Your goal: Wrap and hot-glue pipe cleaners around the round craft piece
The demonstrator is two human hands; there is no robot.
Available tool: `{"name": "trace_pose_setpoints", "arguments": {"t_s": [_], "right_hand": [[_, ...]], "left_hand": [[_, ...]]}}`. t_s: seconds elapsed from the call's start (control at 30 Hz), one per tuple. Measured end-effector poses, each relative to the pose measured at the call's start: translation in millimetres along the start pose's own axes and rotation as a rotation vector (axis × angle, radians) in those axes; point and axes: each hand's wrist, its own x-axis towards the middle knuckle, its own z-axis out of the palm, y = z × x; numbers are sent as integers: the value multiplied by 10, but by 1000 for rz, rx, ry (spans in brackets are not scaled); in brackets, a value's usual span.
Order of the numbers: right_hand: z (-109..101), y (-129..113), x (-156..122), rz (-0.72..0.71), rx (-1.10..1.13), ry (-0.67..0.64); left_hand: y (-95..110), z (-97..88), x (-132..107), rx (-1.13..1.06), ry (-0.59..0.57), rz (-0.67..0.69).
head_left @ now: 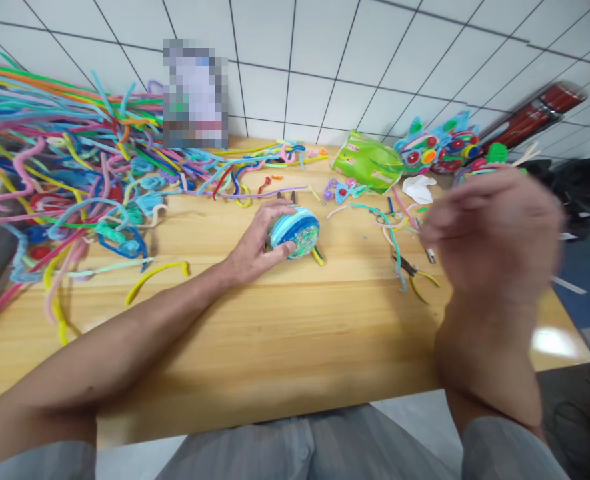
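Observation:
My left hand (265, 243) wraps round a roundish craft piece (299, 227) banded in blue and turquoise fuzzy coils, with a sparkly green speckled face. It is held at or just above the wooden table (275, 320). Behind and under it, dark tips and a yellow handle of a tool (319, 256) poke out. My right hand (499, 227) is raised over the right side of the table, smeared by motion; whether its curled fingers hold anything cannot be seen. Closest to it on the tabletop lie yellow-handled pliers (417, 275) and loose pipe cleaners (397, 247).
A large tangle of coloured pipe cleaners (89, 167) covers the left side. At the back are a green packet (367, 163), finished fuzzy ornaments (427, 150), a crumpled white tissue (419, 189) and a leaning red flask (529, 120). A tiled wall (305, 67) stands behind.

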Motion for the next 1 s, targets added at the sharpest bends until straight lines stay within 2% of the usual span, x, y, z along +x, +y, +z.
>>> {"name": "trace_pose_setpoints", "arguments": {"t_s": [0.03,0.17,0.27,0.37,0.5,0.67,0.87,1.0], "right_hand": [[146,106,41,8,44,-6],[580,593,50,61,-154,-104],[738,902,-65,-1,-242,-159],[840,1097,-191,-82,-307,-220],[961,1215,-312,-194,-368,-302],[1034,1278,-377,-298,-421,-280],[1004,1282,-363,-221,-407,-314],[1031,1270,-370,-263,-409,-289]], "left_hand": [[-1,1,1,4,0,3],[-9,7,0,4,-1,12],[-12,13,-3,-8,1,4],[-11,17,-2,-5,-2,6],[-18,23,4,-22,11,26],[-21,22,8,-14,8,36],[-15,34,3,-12,14,11],[-33,53,-3,-35,24,14]]}}
